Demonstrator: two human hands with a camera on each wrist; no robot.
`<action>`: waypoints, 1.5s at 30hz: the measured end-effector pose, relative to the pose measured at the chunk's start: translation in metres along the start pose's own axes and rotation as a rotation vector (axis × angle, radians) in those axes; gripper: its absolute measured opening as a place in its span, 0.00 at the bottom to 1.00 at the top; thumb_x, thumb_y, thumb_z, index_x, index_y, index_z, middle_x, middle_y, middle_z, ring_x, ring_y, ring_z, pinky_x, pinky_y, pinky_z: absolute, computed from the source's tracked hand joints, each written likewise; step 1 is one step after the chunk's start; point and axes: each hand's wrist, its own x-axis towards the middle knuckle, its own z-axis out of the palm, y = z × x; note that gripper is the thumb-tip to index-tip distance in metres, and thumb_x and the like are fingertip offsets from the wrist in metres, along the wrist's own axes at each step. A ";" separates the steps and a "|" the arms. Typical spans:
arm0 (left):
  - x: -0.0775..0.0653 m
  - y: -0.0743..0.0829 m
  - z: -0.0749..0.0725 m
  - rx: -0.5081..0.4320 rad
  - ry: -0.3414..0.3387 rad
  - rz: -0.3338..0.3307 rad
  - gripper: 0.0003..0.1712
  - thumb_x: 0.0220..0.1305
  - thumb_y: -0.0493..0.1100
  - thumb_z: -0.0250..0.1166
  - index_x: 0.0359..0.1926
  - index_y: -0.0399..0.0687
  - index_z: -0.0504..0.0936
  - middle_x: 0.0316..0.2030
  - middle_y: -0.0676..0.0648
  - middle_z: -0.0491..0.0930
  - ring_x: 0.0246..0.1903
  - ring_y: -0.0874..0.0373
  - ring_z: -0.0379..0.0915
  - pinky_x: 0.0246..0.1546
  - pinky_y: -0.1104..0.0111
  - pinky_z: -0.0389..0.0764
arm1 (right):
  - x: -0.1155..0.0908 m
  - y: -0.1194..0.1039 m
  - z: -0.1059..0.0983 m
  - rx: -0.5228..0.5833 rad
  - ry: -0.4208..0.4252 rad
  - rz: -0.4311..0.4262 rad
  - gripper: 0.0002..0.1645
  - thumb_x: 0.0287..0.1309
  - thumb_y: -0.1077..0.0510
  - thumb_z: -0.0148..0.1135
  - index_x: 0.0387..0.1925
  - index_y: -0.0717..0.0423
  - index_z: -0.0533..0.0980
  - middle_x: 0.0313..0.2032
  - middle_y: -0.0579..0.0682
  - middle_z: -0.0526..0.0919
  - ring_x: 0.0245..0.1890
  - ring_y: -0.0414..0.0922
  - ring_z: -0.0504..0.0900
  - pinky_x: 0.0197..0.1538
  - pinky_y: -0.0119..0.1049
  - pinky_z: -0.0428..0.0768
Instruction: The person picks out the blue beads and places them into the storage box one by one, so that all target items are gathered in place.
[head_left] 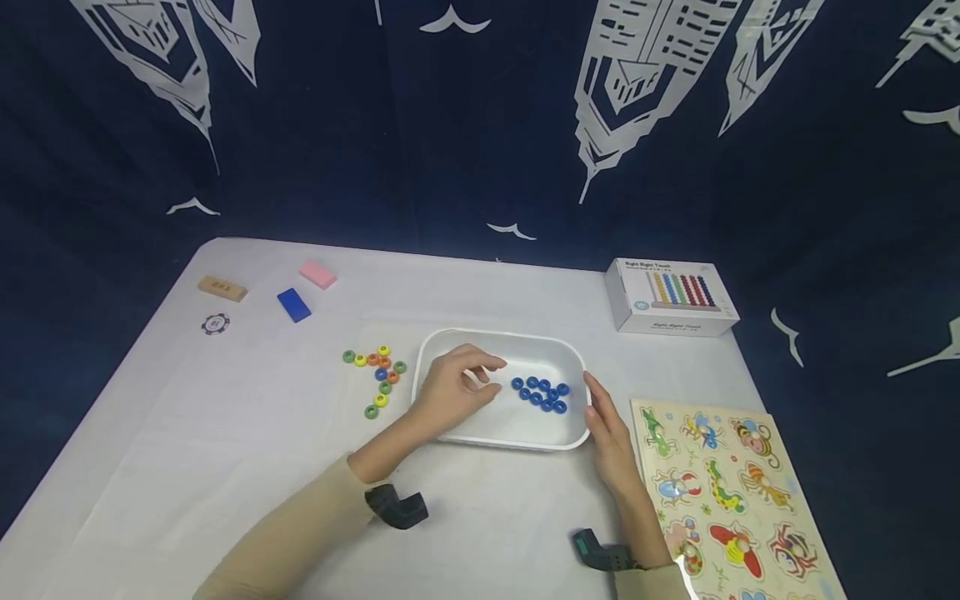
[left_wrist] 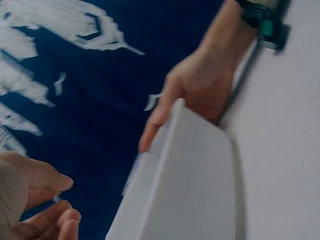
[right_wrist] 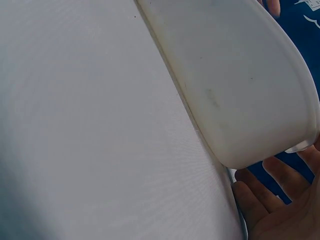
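Observation:
My left hand (head_left: 459,385) hovers over the left part of a white tray (head_left: 480,435), thumb and forefinger bent towards each other with a gap between. I see nothing held there; in the left wrist view the same hand (left_wrist: 35,200) shows only partly. Several blue beads (head_left: 536,398) lie grouped in the tray's right half. At the tray's right end my right hand (head_left: 613,442) holds the rim, its fingers (right_wrist: 257,197) against the outer wall in the right wrist view. Left of the tray, several green, yellow, orange and blue beads (head_left: 385,375) lie loose on the table.
At the back left are a wooden block (head_left: 222,288), a blue block (head_left: 293,305), a pink block (head_left: 318,273) and a round chip (head_left: 215,324). A white box (head_left: 671,297) stands back right. An insect picture board (head_left: 723,500) lies beside the right forearm.

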 end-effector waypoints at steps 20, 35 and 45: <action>-0.062 -0.134 -0.084 -0.069 0.450 -0.201 0.15 0.49 0.39 0.67 0.42 0.44 0.80 0.34 0.45 0.77 0.29 0.67 0.71 0.24 0.80 0.74 | 0.005 0.027 0.000 0.002 -0.010 0.001 0.25 0.65 0.53 0.39 0.63 0.32 0.55 0.66 0.38 0.54 0.66 0.42 0.52 0.66 0.41 0.54; -0.053 -0.139 -0.071 0.297 0.326 -0.312 0.14 0.46 0.42 0.69 0.37 0.47 0.82 0.31 0.52 0.75 0.29 0.60 0.72 0.25 0.74 0.77 | 0.006 0.027 -0.001 -0.004 0.006 -0.022 0.25 0.65 0.54 0.39 0.63 0.33 0.56 0.66 0.39 0.54 0.66 0.43 0.53 0.65 0.41 0.54; -0.053 -0.134 -0.071 0.301 0.342 -0.337 0.12 0.48 0.44 0.67 0.36 0.47 0.81 0.29 0.51 0.78 0.28 0.61 0.73 0.26 0.74 0.76 | 0.006 0.027 -0.001 -0.002 0.013 -0.009 0.25 0.65 0.51 0.40 0.62 0.32 0.56 0.65 0.37 0.56 0.65 0.41 0.54 0.65 0.37 0.55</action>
